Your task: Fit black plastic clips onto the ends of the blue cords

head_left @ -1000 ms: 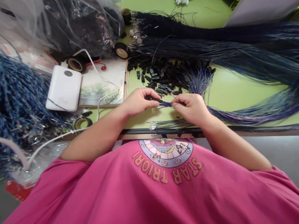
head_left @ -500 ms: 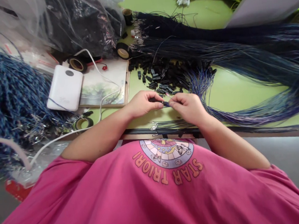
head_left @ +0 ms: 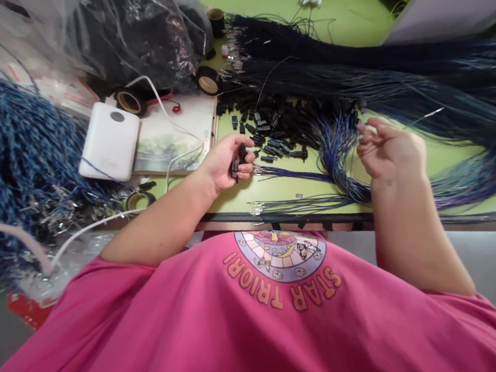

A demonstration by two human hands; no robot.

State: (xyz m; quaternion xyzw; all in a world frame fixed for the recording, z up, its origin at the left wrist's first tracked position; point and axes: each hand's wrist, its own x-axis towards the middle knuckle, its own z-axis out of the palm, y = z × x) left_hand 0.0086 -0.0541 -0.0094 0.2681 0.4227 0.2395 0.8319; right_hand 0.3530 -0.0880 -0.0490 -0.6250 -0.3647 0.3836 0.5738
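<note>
My left hand (head_left: 227, 160) is closed on a small black connector housing (head_left: 237, 160) with blue wires (head_left: 292, 174) trailing from it to the right across the green table (head_left: 371, 158). My right hand (head_left: 387, 146) is raised to the right, away from the left hand, fingers pinched on a thin wire (head_left: 424, 117) that sticks out to the right. A pile of loose black connectors (head_left: 277, 126) lies just beyond the left hand. A fan of blue wire ends (head_left: 334, 135) lies between the two hands.
Large bundles of dark blue wires (head_left: 395, 80) stretch across the back and right. A white box (head_left: 109, 141) on a clipboard, tape rolls (head_left: 209, 80), plastic bags (head_left: 130, 28) and a heap of blue twisted wires (head_left: 11, 154) fill the left. My pink shirt (head_left: 259, 318) covers the foreground.
The hands were together at the connector; the right hand has moved right and up with a thin wire, and the left hand has drawn back slightly, keeping the connector.
</note>
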